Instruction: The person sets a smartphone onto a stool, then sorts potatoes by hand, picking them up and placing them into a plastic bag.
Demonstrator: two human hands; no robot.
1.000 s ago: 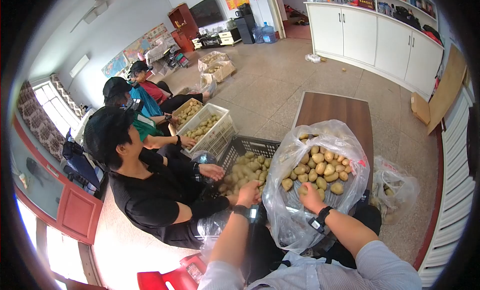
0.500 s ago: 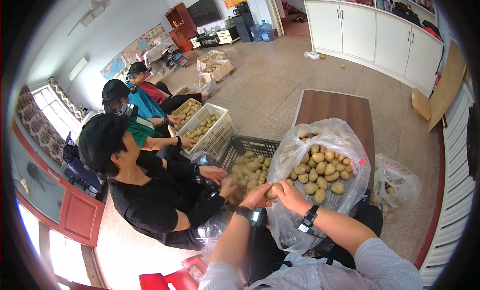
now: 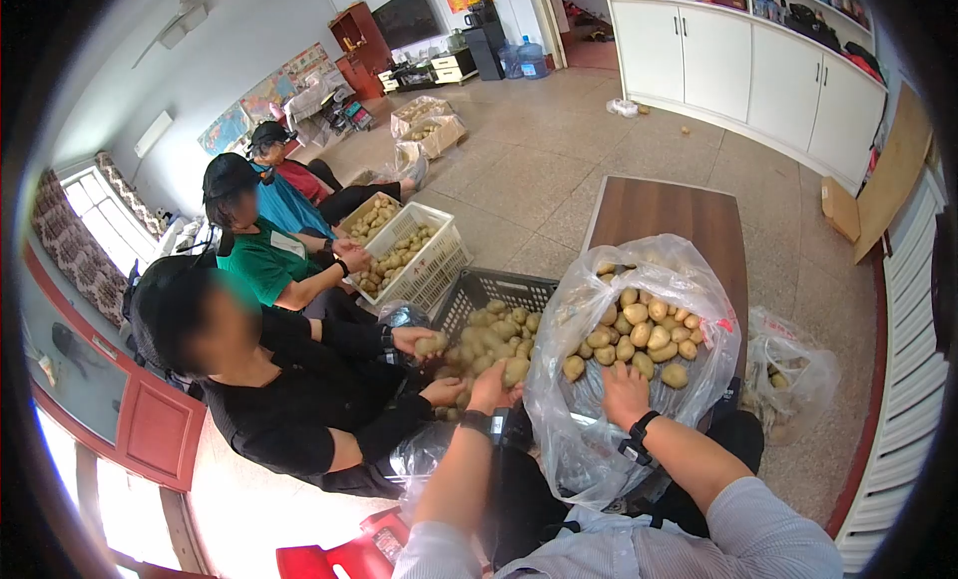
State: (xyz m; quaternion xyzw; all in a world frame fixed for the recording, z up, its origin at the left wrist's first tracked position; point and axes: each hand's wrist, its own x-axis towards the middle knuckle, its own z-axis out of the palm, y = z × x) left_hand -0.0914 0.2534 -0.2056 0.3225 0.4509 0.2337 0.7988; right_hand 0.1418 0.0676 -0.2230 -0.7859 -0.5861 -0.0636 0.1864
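Note:
My left hand (image 3: 492, 387) is at the near right side of a dark crate (image 3: 514, 292) full of potatoes, closed round a potato (image 3: 515, 371). Inside the open clear plastic bag (image 3: 559, 399), my right hand (image 3: 626, 394) reaches down at the near edge of a potato pile (image 3: 644, 330); its fingertips point away from me, and whether they grip anything is hidden. The bag lies on a brown wooden table (image 3: 667, 215). A co-worker's hand (image 3: 424, 344) holds a potato over the dark crate's left side.
Beside me on the left sits a person in black (image 3: 289, 409), with others beyond. Farther off is a white crate (image 3: 439, 270) of potatoes. Another plastic bag (image 3: 813, 380) stands on the floor at right. A red stool (image 3: 344, 559) is at lower left.
Half a second ago both my hands met at a potato between crate and bag. Now my left hand is over the crate with a potato, and my right hand has moved right into the bag.

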